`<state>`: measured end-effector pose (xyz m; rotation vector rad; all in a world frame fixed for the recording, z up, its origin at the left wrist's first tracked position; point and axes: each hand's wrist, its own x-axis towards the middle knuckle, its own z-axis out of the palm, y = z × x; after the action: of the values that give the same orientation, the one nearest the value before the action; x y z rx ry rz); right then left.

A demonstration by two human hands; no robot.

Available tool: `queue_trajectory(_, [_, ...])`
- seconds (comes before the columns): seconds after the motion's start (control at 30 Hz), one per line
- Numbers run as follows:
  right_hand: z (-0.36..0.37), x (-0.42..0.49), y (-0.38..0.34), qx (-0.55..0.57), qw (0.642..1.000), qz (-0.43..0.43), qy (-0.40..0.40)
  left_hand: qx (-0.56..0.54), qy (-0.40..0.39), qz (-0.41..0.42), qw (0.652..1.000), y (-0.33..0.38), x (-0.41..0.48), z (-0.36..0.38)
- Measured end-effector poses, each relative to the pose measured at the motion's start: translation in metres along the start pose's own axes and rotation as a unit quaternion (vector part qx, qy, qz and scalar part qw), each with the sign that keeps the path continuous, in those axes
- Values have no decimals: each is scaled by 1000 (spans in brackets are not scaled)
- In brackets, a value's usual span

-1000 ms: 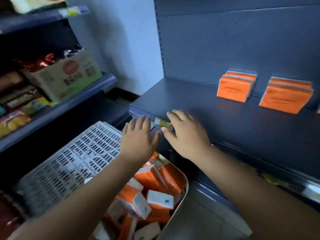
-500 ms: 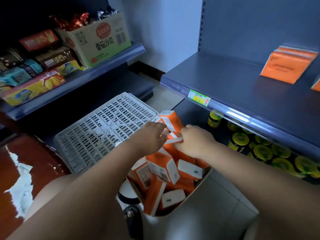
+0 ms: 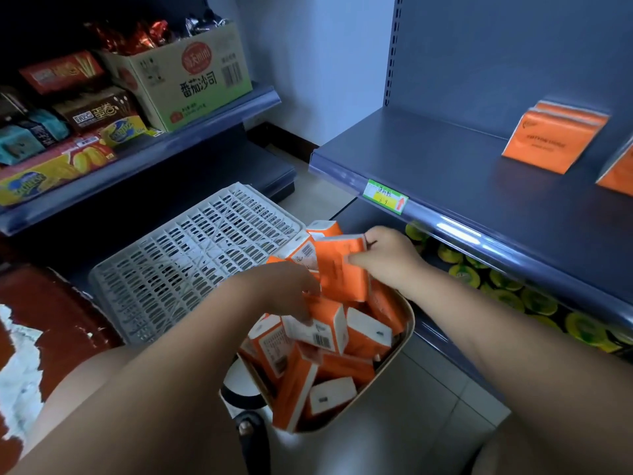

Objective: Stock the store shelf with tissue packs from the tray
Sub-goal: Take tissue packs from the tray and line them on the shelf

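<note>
A cream tray [image 3: 409, 323] low in the middle holds several orange-and-white tissue packs. My right hand [image 3: 383, 258] grips one orange tissue pack [image 3: 342, 269], tilted above the pile. My left hand [image 3: 284, 289] reaches into the tray with its fingers curled over another tissue pack [image 3: 318, 327]. The dark blue store shelf [image 3: 462, 173] at the right carries two stacks of orange tissue packs [image 3: 544, 145] standing against its back wall, and a further stack [image 3: 620, 173] is cut off by the frame edge.
A white slotted crate [image 3: 191, 258] lies upturned left of the tray. The left shelf holds snack boxes and a cardboard carton [image 3: 191, 80]. Yellow-lidded jars [image 3: 507, 289] fill the shelf below. A green price tag [image 3: 385, 200] sits on the shelf lip.
Both hands dropped from the shelf edge into the tray. My right hand has taken hold of a pack and lifted it; my left hand moved deeper onto another pack.
</note>
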<state>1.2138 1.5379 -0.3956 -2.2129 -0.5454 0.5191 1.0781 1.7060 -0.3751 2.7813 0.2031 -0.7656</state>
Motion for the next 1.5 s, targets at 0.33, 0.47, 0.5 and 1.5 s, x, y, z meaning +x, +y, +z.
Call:
queue_trajectory(0.33, [-70, -5, -19, 320, 945, 61, 35, -254, 214, 62, 941, -4, -39, -43])
queue_trajectory(0.47, [-93, -11, -13, 394, 912, 93, 57, -286, 370, 132, 874, 7, -31, -40])
queue_trajectory(0.5, [-98, -13, -11, 407, 906, 101, 61, -276, 405, 140, 861, 9, -27, -40])
queue_trajectory(1.5, [-299, -91, 131, 534, 796, 32, 284, -582, 252, 176, 753, 305, 116, -99])
